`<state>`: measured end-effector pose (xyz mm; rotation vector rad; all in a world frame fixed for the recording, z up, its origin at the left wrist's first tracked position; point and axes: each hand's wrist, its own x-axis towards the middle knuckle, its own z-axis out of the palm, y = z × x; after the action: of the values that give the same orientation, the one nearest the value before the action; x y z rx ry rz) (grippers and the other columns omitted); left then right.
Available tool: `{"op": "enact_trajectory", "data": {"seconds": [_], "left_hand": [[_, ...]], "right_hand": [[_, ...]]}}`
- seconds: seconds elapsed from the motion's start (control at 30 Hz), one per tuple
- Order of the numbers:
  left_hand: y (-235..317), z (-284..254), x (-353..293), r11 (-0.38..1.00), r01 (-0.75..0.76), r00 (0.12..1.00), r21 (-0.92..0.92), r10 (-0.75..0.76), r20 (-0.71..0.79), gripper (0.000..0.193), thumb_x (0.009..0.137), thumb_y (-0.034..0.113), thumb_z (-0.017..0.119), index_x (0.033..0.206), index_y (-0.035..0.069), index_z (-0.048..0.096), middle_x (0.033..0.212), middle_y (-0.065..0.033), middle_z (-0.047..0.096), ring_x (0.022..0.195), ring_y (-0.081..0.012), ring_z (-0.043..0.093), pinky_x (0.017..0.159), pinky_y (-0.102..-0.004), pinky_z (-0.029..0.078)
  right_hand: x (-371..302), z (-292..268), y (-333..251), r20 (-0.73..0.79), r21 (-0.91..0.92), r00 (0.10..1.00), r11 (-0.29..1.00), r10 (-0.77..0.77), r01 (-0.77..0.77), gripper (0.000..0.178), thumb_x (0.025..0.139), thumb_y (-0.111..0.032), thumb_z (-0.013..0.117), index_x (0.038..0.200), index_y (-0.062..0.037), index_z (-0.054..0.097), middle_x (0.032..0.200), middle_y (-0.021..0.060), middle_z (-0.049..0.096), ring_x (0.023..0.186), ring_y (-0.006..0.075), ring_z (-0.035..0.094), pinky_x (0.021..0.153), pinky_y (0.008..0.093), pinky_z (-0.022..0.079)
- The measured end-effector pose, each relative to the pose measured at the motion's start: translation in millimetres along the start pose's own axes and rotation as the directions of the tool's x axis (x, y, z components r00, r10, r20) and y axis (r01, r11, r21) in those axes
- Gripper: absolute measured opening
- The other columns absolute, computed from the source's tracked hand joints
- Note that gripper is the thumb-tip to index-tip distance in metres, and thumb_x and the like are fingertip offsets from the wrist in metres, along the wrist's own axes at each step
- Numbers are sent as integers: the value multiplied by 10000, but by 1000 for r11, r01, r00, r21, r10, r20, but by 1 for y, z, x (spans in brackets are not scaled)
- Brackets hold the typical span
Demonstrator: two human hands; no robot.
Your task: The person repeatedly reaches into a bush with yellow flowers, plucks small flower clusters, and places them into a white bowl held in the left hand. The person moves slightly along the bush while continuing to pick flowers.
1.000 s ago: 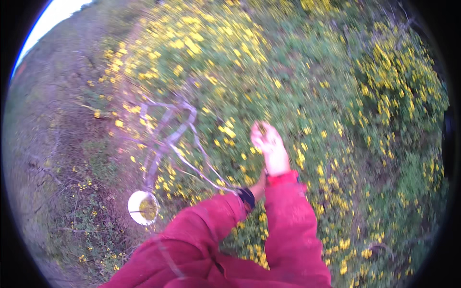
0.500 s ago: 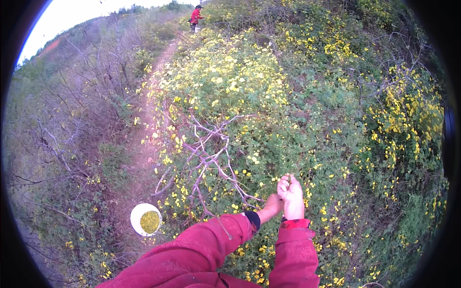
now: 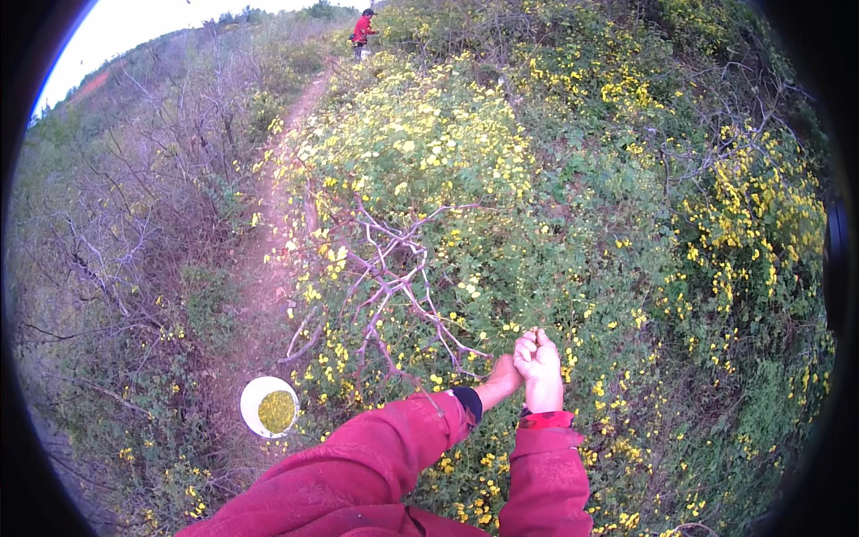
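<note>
Among the yellow-flowered plants [image 3: 573, 295], my two hands are close together, the left one partly behind the right. My right hand [image 3: 539, 369] is closed, its fingers curled in and the fingertips drawn together at the top. Whatever it may hold is too small to make out. Of my left hand [image 3: 504, 376] mostly the wrist and the back show; its fingers are hidden. At the lower left of the plants stands a white bucket [image 3: 253, 404], with a heap of yellow-green flower heads [image 3: 276, 412] inside.
A bare, forked branch [image 3: 389, 285] sticks up just left of my hands, one tip reaching close to the left wrist. Beyond the bucket a narrow dirt path [image 3: 268, 259] runs uphill between shrubs. Farther up, a person in red [image 3: 362, 31] stands by the flowers.
My right hand's fingers have curled in more tightly. Both hands stay side by side, with only a slight shift of the whole view. The bucket still stands in its place.
</note>
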<state>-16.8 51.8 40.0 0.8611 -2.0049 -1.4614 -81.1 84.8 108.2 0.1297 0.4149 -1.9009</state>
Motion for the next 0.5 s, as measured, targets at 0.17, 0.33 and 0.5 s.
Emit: {"op": "enact_trajectory", "data": {"seconds": [0.17, 0.33, 0.5], "left_hand": [[1, -9, 0, 997, -56, 998, 55, 54, 32, 260, 763, 248, 575, 949, 68, 581, 892, -177, 619, 833, -276, 615, 688, -362, 477], [29, -39, -27, 560, 354, 932, -749, -149, 330, 260, 882, 318, 462, 983, 106, 572, 918, -18, 602, 768, -130, 567, 686, -290, 455], [67, -62, -26, 608, 330, 944, -722, -195, 268, 382, 875, 427, 461, 1025, 87, 550, 919, -18, 578, 820, -142, 546, 743, -359, 436]], "right_hand": [[-9, 4, 7, 175, 57, 981, 994, 83, -94, 143, 925, -169, 417, 907, -32, 453, 620, -12, 370, 436, 88, 290, 374, 217, 252], [-22, 9, 3, 32, -154, 999, 987, 40, -35, 188, 936, -198, 389, 902, -30, 467, 647, 32, 429, 432, 104, 331, 345, 222, 262], [-38, 13, 3, -5, -352, 997, 933, -78, 71, 213, 940, -175, 366, 882, 6, 462, 663, 44, 446, 432, 81, 328, 325, 206, 257]]}}
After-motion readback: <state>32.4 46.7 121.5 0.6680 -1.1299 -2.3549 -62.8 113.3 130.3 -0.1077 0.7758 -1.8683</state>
